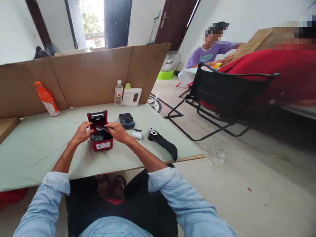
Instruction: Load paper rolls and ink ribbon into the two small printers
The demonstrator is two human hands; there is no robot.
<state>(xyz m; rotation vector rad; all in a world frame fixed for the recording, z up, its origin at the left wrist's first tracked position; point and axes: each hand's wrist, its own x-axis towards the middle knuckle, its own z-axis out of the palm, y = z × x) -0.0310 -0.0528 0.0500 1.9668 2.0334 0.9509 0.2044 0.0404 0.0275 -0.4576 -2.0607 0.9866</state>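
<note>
A small red label printer (101, 141) stands on the pale green table (39, 144) with its lid (97, 117) tipped open toward the back. My left hand (81, 132) curls against the printer's left side. My right hand (118, 131) is closed at its right side, fingers pinching a dark strip (100, 127) that spans the open bay between both hands. Just right of the printer lie a dark blue device (126, 120), a small white paper roll (137, 133) and a white-cored roll with black ribbon (163, 142) trailing to the table's front edge.
An orange bottle (46, 98), a clear water bottle (118, 93) and a white jug (132, 96) stand along a cardboard screen (93, 75) at the back. A black folding chair (222, 95) sits to the right; two other people are beyond it. Bare floor lies right.
</note>
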